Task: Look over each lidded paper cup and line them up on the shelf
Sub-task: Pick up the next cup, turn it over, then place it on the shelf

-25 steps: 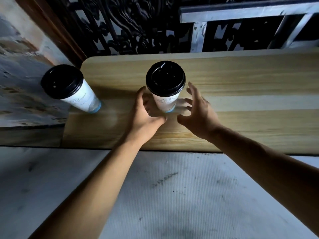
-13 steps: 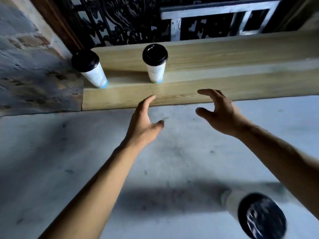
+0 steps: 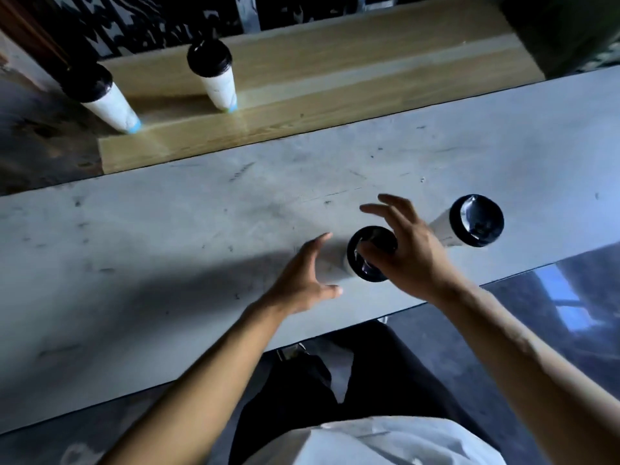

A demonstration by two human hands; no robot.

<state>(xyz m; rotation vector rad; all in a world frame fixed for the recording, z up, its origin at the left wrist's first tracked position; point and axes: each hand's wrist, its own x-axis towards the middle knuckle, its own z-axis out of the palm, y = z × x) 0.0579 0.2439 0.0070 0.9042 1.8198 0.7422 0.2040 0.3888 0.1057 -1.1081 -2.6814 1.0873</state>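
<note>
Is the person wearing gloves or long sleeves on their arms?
No gloves. Both the left hand and the right hand are bare, and both forearms are bare too, with no watch, ring or bracelet showing. At the bottom of the view there is a white shirt and dark trousers.

Right hand (image 3: 414,255) covers part of the black lid of the near cup (image 3: 365,260) at frame centre; whether its fingers touch the lid cannot be told, and the cup's white body is smeared with motion blur. Left-hand shelf cup (image 3: 104,99), upper left, also blurred, print unreadable. The dark grille (image 3: 134,25) along the top edge is cut off, perhaps ornamental metalwork.
</note>
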